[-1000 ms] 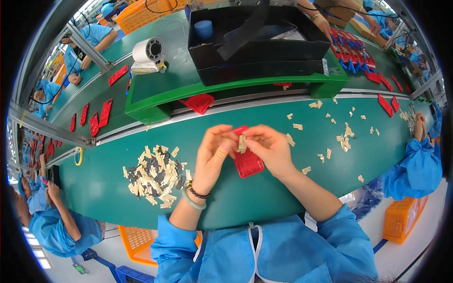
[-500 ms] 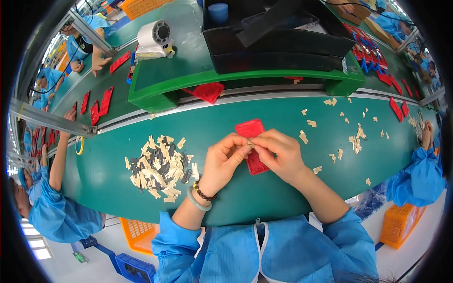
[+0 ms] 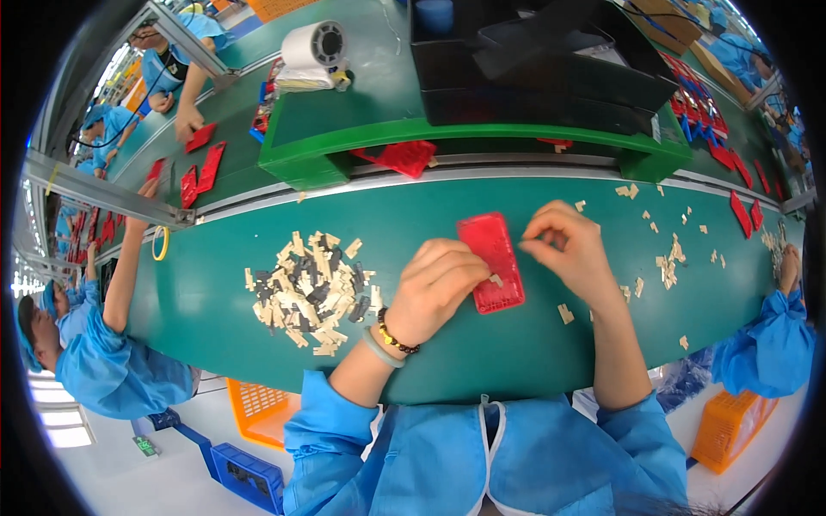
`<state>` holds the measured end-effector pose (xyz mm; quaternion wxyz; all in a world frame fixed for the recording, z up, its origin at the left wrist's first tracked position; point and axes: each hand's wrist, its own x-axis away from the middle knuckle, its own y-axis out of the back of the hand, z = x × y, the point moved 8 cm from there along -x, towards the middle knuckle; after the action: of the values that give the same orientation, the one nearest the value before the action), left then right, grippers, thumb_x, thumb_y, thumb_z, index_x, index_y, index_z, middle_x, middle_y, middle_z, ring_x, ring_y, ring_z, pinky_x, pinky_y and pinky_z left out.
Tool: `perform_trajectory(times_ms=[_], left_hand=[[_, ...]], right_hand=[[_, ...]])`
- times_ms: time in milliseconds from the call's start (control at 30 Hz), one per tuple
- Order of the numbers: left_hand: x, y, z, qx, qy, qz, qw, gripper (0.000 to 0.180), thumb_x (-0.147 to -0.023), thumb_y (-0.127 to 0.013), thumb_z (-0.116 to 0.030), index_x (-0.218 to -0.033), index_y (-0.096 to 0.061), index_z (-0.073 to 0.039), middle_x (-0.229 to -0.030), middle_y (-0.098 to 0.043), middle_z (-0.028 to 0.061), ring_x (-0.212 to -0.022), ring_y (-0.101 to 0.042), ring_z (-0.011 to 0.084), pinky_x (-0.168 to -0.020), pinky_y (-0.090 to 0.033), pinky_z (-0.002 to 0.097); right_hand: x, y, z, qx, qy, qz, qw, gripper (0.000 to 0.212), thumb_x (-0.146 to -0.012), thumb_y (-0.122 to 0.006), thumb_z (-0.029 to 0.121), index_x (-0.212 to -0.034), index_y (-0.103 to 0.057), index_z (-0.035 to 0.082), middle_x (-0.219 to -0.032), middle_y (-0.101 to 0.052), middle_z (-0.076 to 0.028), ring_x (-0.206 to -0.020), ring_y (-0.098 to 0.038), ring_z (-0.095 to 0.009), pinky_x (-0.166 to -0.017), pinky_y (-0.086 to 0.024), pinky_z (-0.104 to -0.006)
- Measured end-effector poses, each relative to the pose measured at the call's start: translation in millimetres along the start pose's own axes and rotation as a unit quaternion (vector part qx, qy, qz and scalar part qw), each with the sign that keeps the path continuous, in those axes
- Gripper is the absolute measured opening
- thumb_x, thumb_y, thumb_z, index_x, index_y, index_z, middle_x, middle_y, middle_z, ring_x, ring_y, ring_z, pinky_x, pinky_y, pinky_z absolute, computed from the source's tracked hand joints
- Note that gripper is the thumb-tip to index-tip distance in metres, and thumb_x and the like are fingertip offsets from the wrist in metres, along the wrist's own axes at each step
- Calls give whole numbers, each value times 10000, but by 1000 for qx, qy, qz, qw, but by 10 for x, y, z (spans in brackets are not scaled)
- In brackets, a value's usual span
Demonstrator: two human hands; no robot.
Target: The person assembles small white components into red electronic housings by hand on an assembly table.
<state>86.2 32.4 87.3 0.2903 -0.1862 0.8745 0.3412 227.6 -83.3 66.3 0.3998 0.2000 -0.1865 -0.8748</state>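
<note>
A red rectangular plastic shell (image 3: 490,236) lies on the green table in front of me, a little tilted. Over its lower half, my left hand (image 3: 439,284) pinches a small beige sticker-like piece (image 3: 496,279) between thumb and fingers. To the right of the shell, my right hand (image 3: 568,249) is raised apart from it with fingertips pressed together. Whatever may be between those fingertips is too small to make out. Left of my left hand, a pile of beige and dark grey pieces (image 3: 301,297) is spread on the table.
Beige scraps (image 3: 669,265) are scattered at the right. A green shelf (image 3: 482,138) bearing a black box (image 3: 533,95) and a white roll (image 3: 311,45) spans the back. More red shells (image 3: 211,165) lie beyond the rail. Co-workers (image 3: 120,370) sit at both sides.
My hands, together over the shell before, have come apart. The right moved right and up; the left keeps a small beige piece low over the shell. The whole view has shifted slightly.
</note>
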Motion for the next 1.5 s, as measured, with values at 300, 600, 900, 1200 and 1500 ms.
perform_trajectory(times_ms=[300,600,900,1200,1500], left_hand=[[81,-112,-210,-116,-145,-2,983,198,-665,-679,-101,-856,-653,-55,-889,-642,69,-832,-605,246,-725,-492,383],[45,-77,130,-202,73,-16,976,210,-707,-748,-10,-860,-612,-56,-975,-667,84,-845,-598,264,-719,-450,376],[105,-169,322,-55,156,34,986,383,-812,-492,113,-1172,-435,-6,-1070,-644,126,-985,-593,319,-851,-460,380],[71,-124,357,-128,116,25,985,300,-773,-593,57,-1070,-562,26,-1169,-540,209,-1141,-514,385,-989,-433,442],[202,-579,191,-278,44,98,954,276,-811,-657,-104,-1042,-609,39,-1151,-565,196,-1155,-540,344,-885,-527,387]], right_hand=[[126,-376,248,-79,62,150,984,220,-735,-794,101,-795,-587,55,-769,-568,-26,-662,-548,-146,-580,-439,-267],[64,-84,-35,114,-7,136,984,210,-775,-737,155,-789,-560,44,-808,-610,-116,-664,-607,-282,-600,-475,-355],[51,-366,447,262,226,-34,938,300,-680,-775,184,-923,-625,93,-1092,-587,-57,-1065,-553,-267,-889,-423,-398],[-384,-353,-258,-9,-31,-22,999,98,-821,-709,85,-848,-630,35,-823,-647,-50,-735,-618,-126,-616,-466,-263],[-371,-552,-570,-103,-220,39,969,110,-874,-675,81,-845,-652,-23,-611,-620,-19,-511,-530,-50,-461,-397,-206]])
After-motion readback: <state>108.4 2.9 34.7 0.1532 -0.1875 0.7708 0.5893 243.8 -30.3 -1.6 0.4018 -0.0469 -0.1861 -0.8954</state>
